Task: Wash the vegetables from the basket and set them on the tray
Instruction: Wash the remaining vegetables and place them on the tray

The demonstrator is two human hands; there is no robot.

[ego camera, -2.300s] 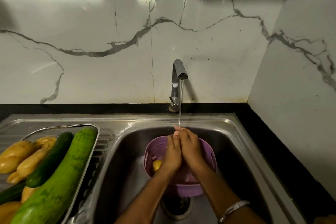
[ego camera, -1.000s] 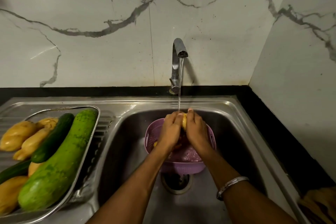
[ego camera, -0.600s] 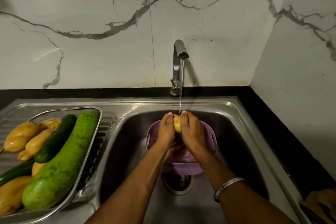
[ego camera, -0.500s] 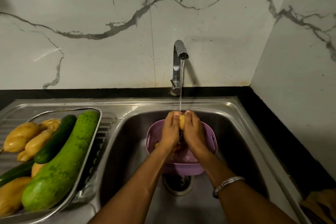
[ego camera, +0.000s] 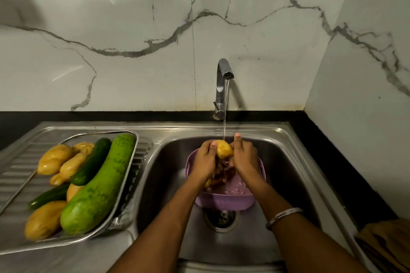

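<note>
**Both hands clasp one potato under the tap**

The left hand [ego camera: 205,159] and the right hand [ego camera: 245,157] hold a single yellow potato [ego camera: 224,149] between them, fingers curled around its two sides, the right index finger raised straight beside the water stream [ego camera: 225,113]. The potato sits at the fingertips, above the far rim of the purple basket [ego camera: 224,203], directly under the stream falling from the one steel tap [ego camera: 221,86].

The basket stands in the sink [ego camera: 295,175] over the drain [ego camera: 220,217]. Inside it, below the palms, lie reddish-brown pieces that are too hidden to count or name, and a small yellow patch shows beside the left wrist.

On the drainboard to the left, the metal tray [ego camera: 131,175] carries one large pale-green gourd [ego camera: 97,186], two dark cucumbers, one [ego camera: 92,162] leaning against the gourd and one [ego camera: 47,196] lower down, and about five yellow potatoes [ego camera: 54,158], some partly covered.

One silver bangle [ego camera: 282,216] circles the right wrist. A brown cloth [ego camera: 386,244] lies at the right edge.
</note>
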